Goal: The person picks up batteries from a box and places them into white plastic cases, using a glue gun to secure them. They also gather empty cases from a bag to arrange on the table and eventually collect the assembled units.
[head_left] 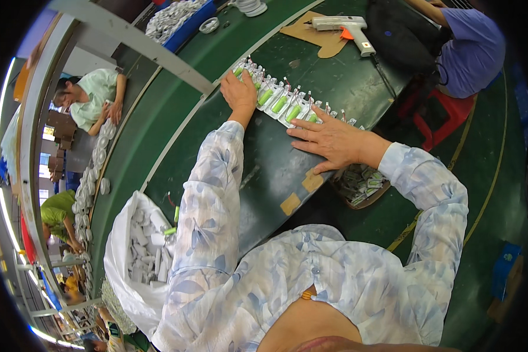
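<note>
A slanting row of white plastic housings [277, 107] stands packed side by side on the dark green table. Green cylindrical battery cells [294, 112] lie in several of them, with small wires and plugs sticking up along the far side. At the row's left end, my left hand [239, 95] rests against the housings, its fingers slightly bent and apart. My right hand [333, 139] lies spread along the near side toward the right end, fingertips touching the housings. Neither hand grips a piece. My right hand hides part of the row.
A grey glue gun [345, 26] with an orange trigger lies on cardboard beyond the row. A white sack [123, 234] of white parts stands left of my left arm. A box of small parts [364, 185] sits below my right forearm. Co-workers [94, 97] sit at left and far right.
</note>
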Tool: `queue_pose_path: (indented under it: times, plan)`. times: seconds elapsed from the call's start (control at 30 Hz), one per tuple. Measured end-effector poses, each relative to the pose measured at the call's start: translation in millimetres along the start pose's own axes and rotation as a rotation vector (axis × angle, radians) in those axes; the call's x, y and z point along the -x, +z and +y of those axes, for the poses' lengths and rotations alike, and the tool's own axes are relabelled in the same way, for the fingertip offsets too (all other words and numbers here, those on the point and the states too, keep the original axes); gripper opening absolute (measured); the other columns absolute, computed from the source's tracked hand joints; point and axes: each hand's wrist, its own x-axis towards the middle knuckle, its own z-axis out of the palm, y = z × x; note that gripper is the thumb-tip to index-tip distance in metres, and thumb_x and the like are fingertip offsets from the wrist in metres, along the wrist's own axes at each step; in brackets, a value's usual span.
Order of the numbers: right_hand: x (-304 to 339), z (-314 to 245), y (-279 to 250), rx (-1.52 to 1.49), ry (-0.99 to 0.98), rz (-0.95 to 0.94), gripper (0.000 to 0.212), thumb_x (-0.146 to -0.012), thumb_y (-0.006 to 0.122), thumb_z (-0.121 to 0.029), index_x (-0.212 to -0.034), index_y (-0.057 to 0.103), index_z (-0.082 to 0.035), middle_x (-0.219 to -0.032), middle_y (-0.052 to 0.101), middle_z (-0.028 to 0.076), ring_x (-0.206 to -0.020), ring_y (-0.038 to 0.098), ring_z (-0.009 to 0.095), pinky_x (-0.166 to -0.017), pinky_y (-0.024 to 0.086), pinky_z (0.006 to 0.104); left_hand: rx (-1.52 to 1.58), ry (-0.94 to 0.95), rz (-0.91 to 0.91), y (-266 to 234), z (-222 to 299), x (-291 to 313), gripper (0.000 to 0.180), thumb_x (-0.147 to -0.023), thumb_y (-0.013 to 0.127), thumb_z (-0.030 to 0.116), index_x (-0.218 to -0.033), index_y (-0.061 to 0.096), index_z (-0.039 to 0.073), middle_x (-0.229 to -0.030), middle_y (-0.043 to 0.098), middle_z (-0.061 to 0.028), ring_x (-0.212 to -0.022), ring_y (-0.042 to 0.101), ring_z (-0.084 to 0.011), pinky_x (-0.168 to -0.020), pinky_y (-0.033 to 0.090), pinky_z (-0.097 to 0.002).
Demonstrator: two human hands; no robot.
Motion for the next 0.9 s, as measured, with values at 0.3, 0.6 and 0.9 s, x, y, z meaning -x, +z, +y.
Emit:
queue_pose_path:
  times: [0.3, 0.6, 0.9]
  plan:
    - [28, 62, -10, 0.047, 0.039, -0.095, 0.069, -0.087, 0.052, -0.058, -0.139, 0.046, -0.013, -0.154, 0.031, 0.005, -0.146, 0.020, 0.025, -0.117, 0.006, 0.0598, -0.034, 0.037, -0.078, 22, 12, -20, 0.055, -0.092, 0.054, 0.038, -0.132, 0.049, 0.000, -0.132, 0.049, -0.0219, -0.122, 0.045, -0.0388, -0.105, 0.034, -0.0457]
    - [22, 55, -11, -0.009, 0.083, -0.072, 0.061, -0.084, 0.063, -0.048, -0.132, 0.053, -0.013, -0.150, 0.039, 0.004, -0.146, 0.022, 0.026, -0.118, 0.007, 0.0592, 0.076, 0.143, -0.078, 16, -1, -13, 0.060, -0.094, 0.052, 0.037, -0.137, 0.042, -0.004, -0.138, 0.044, -0.0254, -0.128, 0.041, -0.0408, -0.108, 0.032, -0.0459]
    - [-3, 17, -8, 0.030, 0.108, 0.235, 0.044, -0.076, 0.069, -0.020, -0.117, 0.060, -0.005, -0.124, 0.055, 0.011, -0.121, 0.048, 0.027, -0.096, 0.042, 0.0449, 0.207, 0.222, -0.211, -46, -17, 15, 0.030, -0.081, 0.068, 0.018, -0.107, 0.061, 0.003, -0.101, 0.056, -0.0141, -0.094, 0.057, -0.0277, -0.084, 0.048, -0.0371]
